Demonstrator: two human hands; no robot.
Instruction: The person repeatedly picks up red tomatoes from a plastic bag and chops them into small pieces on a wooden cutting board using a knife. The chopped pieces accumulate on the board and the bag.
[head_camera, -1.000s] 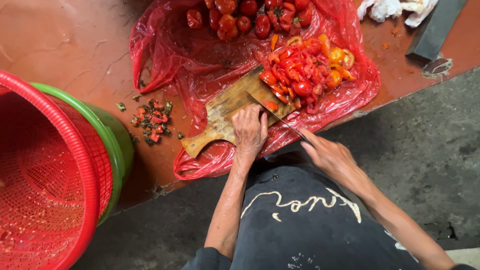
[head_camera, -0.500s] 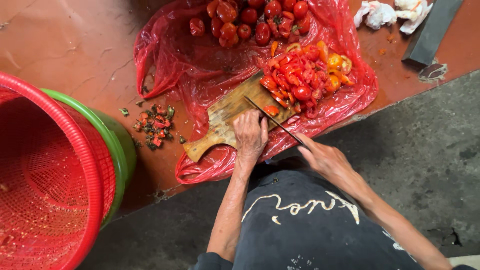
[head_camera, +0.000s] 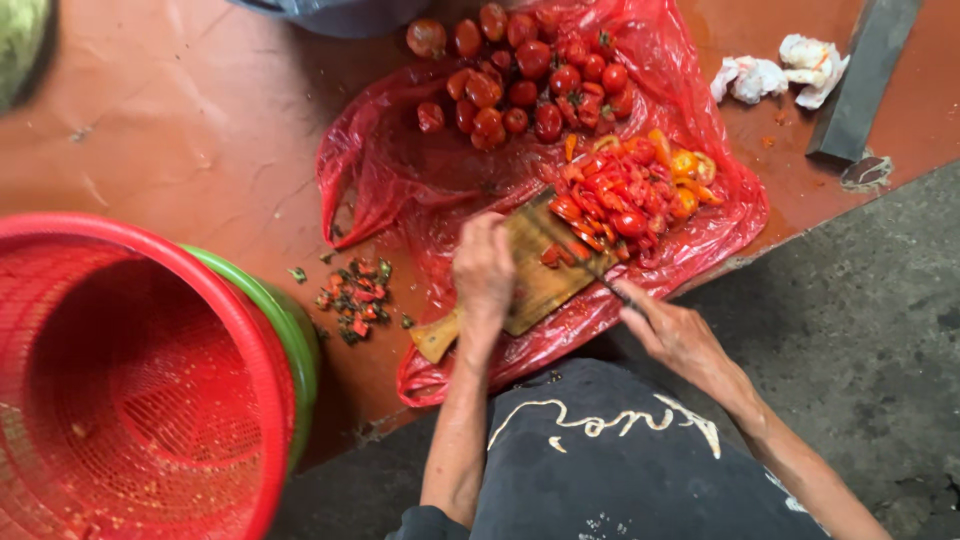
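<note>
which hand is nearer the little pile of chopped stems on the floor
Left. The left hand rests on the wooden cutting board, just right of the small pile of chopped stems; the right hand holds a knife farther right.

Left hand (head_camera: 484, 268) pressed flat on wooden cutting board (head_camera: 545, 285), which lies on red plastic sheet (head_camera: 400, 180). Right hand (head_camera: 675, 335) grips knife (head_camera: 570, 240), blade across the board by chopped red pieces (head_camera: 625, 195). Whole tomatoes (head_camera: 530, 75) at sheet's far edge. Stem scraps (head_camera: 355, 298) on floor beside red basket (head_camera: 130, 390).
</note>
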